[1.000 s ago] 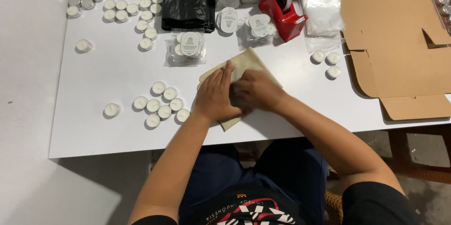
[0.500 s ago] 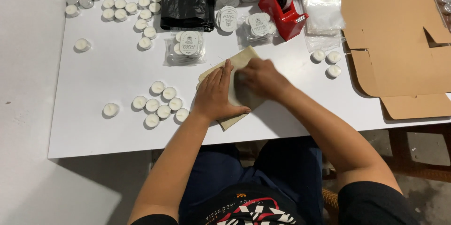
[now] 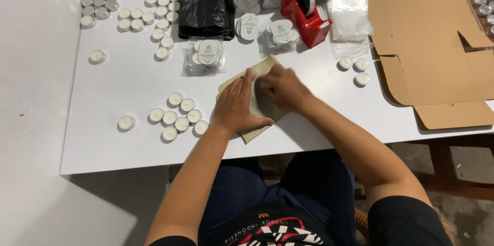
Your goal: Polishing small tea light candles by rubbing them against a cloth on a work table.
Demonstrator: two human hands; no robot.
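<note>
A flat tan paper pouch [image 3: 256,132] lies at an angle on the white table [image 3: 113,148] in front of me. My left hand [image 3: 237,106] rests flat on its near half, fingers apart, pressing it down. My right hand [image 3: 280,87] lies on the pouch's far half with the fingers curled against the paper; what they pinch is hidden. A cluster of several white tealight candles [image 3: 179,115] sits just left of my left hand.
More tealights [image 3: 136,4] crowd the far left corner, three [image 3: 355,68] lie right of the pouch. Clear packs with round labels [image 3: 205,57], a black plastic bag [image 3: 206,2], a red tape dispenser [image 3: 307,14], clear bags [image 3: 350,17] and flattened cardboard [image 3: 432,50] line the back and right.
My right hand has slid away from me along the pouch toward its far end. My left hand has stayed flat on the near part.
</note>
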